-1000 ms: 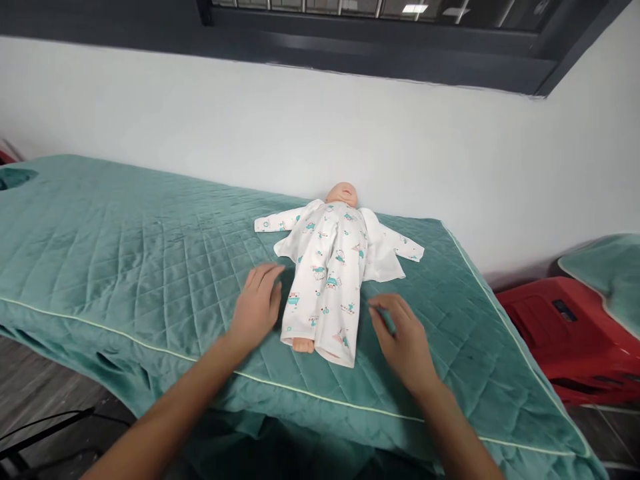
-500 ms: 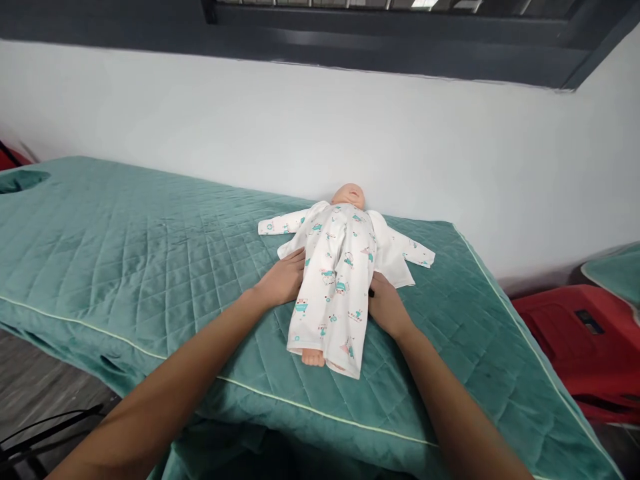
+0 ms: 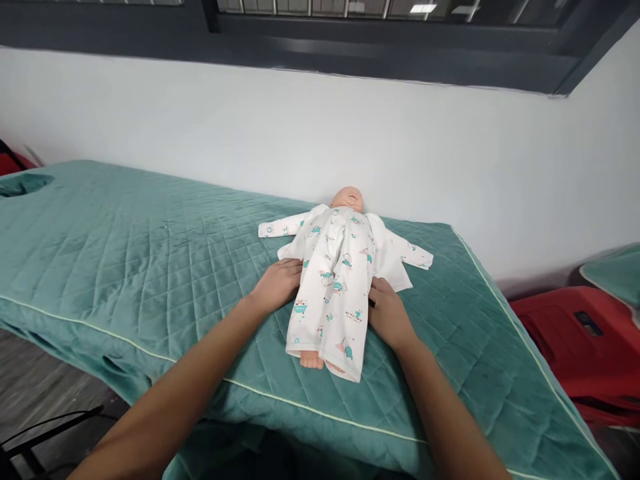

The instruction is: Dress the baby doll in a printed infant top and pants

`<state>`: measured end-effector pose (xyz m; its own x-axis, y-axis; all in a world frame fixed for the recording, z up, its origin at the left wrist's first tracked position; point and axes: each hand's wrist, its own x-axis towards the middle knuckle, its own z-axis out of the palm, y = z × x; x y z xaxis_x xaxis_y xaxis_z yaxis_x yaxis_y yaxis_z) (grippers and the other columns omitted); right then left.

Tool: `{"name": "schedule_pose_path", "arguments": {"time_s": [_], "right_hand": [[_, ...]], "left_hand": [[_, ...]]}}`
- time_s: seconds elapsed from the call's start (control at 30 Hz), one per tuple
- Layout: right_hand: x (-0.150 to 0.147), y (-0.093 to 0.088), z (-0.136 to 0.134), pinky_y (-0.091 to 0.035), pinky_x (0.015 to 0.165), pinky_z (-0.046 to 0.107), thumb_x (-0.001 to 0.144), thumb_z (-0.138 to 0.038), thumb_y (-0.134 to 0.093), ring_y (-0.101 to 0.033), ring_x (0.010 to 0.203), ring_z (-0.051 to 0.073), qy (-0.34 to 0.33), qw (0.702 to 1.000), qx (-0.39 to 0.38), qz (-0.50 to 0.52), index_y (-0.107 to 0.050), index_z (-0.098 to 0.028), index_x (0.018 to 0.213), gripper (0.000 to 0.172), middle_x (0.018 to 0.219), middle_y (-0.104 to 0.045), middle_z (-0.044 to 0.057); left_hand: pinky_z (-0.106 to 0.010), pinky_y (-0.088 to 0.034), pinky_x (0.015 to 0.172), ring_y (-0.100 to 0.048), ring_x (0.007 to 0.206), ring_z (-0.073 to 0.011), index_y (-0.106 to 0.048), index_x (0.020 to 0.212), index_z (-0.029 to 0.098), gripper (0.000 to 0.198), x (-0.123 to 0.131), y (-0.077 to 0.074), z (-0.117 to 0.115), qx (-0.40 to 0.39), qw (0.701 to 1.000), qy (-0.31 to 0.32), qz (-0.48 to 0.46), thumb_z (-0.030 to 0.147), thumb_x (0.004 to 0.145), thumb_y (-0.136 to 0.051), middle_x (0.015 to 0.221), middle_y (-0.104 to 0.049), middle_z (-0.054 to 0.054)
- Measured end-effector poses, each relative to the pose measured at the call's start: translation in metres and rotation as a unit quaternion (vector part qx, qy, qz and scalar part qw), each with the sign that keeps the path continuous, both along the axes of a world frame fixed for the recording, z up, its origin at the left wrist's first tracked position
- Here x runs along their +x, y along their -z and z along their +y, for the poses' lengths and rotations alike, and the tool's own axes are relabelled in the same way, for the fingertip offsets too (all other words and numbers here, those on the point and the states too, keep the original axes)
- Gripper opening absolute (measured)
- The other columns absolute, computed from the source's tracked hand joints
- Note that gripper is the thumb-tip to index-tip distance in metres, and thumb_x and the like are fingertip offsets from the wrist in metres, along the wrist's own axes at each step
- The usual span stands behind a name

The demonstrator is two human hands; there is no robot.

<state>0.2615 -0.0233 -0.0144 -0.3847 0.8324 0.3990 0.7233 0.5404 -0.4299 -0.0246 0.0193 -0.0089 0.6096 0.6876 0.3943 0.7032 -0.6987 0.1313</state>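
One baby doll (image 3: pixel 347 198), on its back, head toward the wall, feet toward the wearer, set near the right-hand end of a padded bed. One pair of white printed trousers (image 3: pixel 327 287), small teal and pink motifs, lying along the doll's front from just below the head to the feet; toes (image 3: pixel 312 360) show at the left hem, a little of the other foot within the right. One white long-sleeved top (image 3: pixel 393 263), matching print on the sleeves, spread out on both sides from beneath the trousers. Two bare hands: left hand (image 3: pixel 277 283) at the left edge of the trousers, fingers together and fingertips meeting the cloth; right hand (image 3: pixel 390 310) at the opposite edge, fingers bent, tips partly hidden. Whether either grips the fabric cannot be told. One green quilted bed cover (image 3: pixel 175 260), pale piping along the edges, an opening (image 3: pixel 25 185) at far left. One white wall (image 3: pixel 225 127) behind, below a dark window frame (image 3: pixel 375 60) with metal bars. One red plastic seat (image 3: pixel 565 333), right of the bed, partly under green fabric (image 3: pixel 617 277).
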Motion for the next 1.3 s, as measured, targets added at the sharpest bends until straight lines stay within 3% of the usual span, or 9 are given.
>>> {"name": "schedule_pose_path", "arguments": {"time_s": [0.2, 0.3, 0.5, 0.7, 0.83, 0.97, 1.1, 1.2, 1.3], "right_hand": [[0.003, -0.003, -0.019, -0.05, 0.085, 0.041, 0.091, -0.012, -0.049, -0.059, 0.094, 0.024, 0.008, 1.0, -0.001, 0.009, -0.068, -0.021, 0.087, 0.022, 0.096, -0.068, 0.008], [0.009, -0.014, -0.019, -0.051, 0.084, 0.039, 0.094, -0.026, -0.051, -0.063, 0.091, 0.022, 0.039, 0.994, -0.028, 0.099, -0.069, -0.022, 0.092, 0.018, 0.096, -0.071, 0.006], [0.048, -0.044, 0.038, -0.05, 0.086, 0.038, 0.087, -0.04, -0.056, -0.066, 0.09, 0.024, 0.273, 0.944, -0.04, 0.18, -0.07, -0.018, 0.096, 0.027, 0.098, -0.075, 0.011], [0.06, -0.027, 0.092, -0.044, 0.078, 0.037, 0.083, -0.048, -0.061, -0.065, 0.092, 0.028, 0.376, 0.914, -0.139, 0.055, -0.07, -0.018, 0.094, 0.034, 0.098, -0.074, 0.013], [0.06, -0.018, 0.094, -0.038, 0.065, 0.032, 0.077, -0.051, -0.065, -0.06, 0.076, 0.023, 0.326, 0.926, -0.183, 0.048, -0.066, -0.02, 0.074, 0.031, 0.075, -0.068, 0.005], [0.061, -0.032, 0.082, -0.036, 0.054, 0.029, 0.07, -0.054, -0.071, -0.05, 0.058, 0.016, 0.249, 0.897, -0.243, 0.272, -0.057, -0.022, 0.069, 0.035, 0.062, -0.057, -0.001], [0.041, -0.06, 0.068, -0.042, 0.052, 0.029, 0.071, -0.047, -0.073, -0.053, 0.059, 0.017, 0.17, 0.823, -0.225, 0.494, -0.056, -0.024, 0.082, 0.031, 0.074, -0.063, 0.001], [0.017, -0.079, 0.057, -0.044, 0.055, 0.028, 0.074, -0.042, -0.076, -0.058, 0.065, 0.016, 0.093, 0.847, -0.227, 0.471, -0.053, -0.023, 0.077, 0.03, 0.089, -0.069, 0.002], [0.002, -0.087, 0.049, -0.05, 0.072, 0.033, 0.083, -0.046, -0.073, -0.066, 0.083, 0.02, -0.007, 0.869, -0.262, 0.42, -0.059, -0.022, 0.082, 0.028, 0.106, -0.072, 0.006]], "left_hand": [[-0.042, -0.046, 0.105, -0.063, 0.118, -0.0239, -0.074, 0.105, 0.022, 0.027, -0.015, 0.01, -0.018, -0.007, 0.999, 0.006, -0.054, 0.021, 0.098, -0.049, 0.118, -0.073, -0.01], [-0.045, -0.043, 0.108, -0.057, 0.127, -0.0268, -0.073, 0.103, 0.023, 0.031, -0.019, 0.014, -0.011, -0.015, 0.989, -0.099, -0.106, 0.035, 0.101, -0.044, 0.134, -0.065, -0.009], [-0.053, -0.04, 0.108, -0.052, 0.129, -0.0356, -0.06, 0.128, 0.015, 0.048, -0.019, 0.016, 0.03, -0.07, 0.935, -0.294, -0.184, 0.049, 0.096, -0.051, 0.139, -0.057, -0.018], [-0.057, -0.035, 0.109, -0.044, 0.137, -0.0373, -0.065, 0.1, 0.019, 0.026, -0.015, 0.014, 0.06, -0.109, 0.932, -0.302, -0.169, 0.042, 0.089, -0.062, 0.141, -0.056, -0.017], [-0.045, -0.04, 0.101, -0.054, 0.122, -0.0312, -0.058, 0.076, 0.021, 0.02, -0.019, 0.012, 0.063, -0.142, 0.915, -0.264, -0.27, 0.036, 0.085, -0.065, 0.121, -0.067, -0.01], [-0.027, -0.038, 0.067, -0.051, 0.07, -0.0157, -0.052, 0.074, 0.02, 0.03, -0.025, 0.004, 0.057, -0.216, 0.808, -0.244, -0.491, 0.045, 0.083, -0.067, 0.074, -0.059, 0.001], [-0.022, -0.031, 0.057, -0.042, 0.059, -0.009, -0.053, 0.077, 0.019, 0.037, -0.025, -0.007, 0.051, -0.324, 0.664, -0.144, -0.658, 0.047, 0.076, -0.077, 0.07, -0.05, 0.005], [-0.02, -0.039, 0.063, -0.051, 0.068, -0.0091, -0.057, 0.081, 0.017, 0.035, -0.024, -0.012, 0.049, -0.388, 0.575, -0.067, -0.717, 0.038, 0.071, -0.084, 0.08, -0.057, 0.002], [-0.023, -0.046, 0.072, -0.058, 0.079, -0.012, -0.061, 0.084, 0.016, 0.032, -0.023, -0.014, 0.048, -0.379, 0.548, -0.049, -0.744, 0.033, 0.069, -0.084, 0.089, -0.063, -0.001]]}}
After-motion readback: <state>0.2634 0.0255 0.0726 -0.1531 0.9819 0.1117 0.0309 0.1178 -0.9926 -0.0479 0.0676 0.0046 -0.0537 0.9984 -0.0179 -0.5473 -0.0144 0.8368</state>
